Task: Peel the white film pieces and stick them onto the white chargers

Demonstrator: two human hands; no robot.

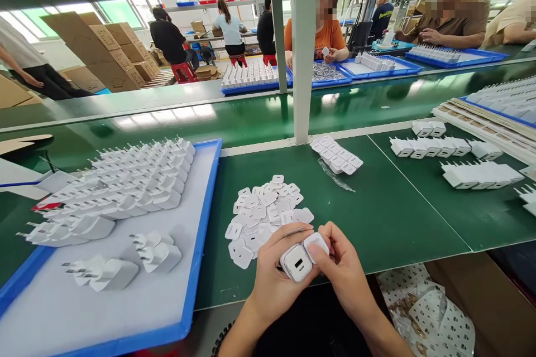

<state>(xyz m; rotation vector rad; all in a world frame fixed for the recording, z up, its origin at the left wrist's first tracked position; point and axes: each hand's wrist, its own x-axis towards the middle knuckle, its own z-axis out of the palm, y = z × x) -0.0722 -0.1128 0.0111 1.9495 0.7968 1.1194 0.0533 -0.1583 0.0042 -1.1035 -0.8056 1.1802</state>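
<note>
My left hand [274, 276] is wrapped round a white charger [298, 263], its face with one wide and one small port turned up towards me. Against its right edge sits a white rounded-square piece [314, 244], pinched by my right hand [341, 259] with the thumb on top. Whether this piece is a thin plate or thicker is hard to tell. A thin edge shows by my left fingers. Just beyond the hands lies a heap of loose white plates with slots [259, 212]. Farther back is a stack of plates in sheet form [336, 154], beside clear film [335, 175].
A blue-rimmed tray [201, 223] at left bears rows of plug chargers [138, 184]. More chargers [431, 146] stand at right, near stacked sheets. A white post [302, 50] rises ahead. A co-worker in orange [316, 33] sits across the green bench. Below right lies discarded backing [435, 312].
</note>
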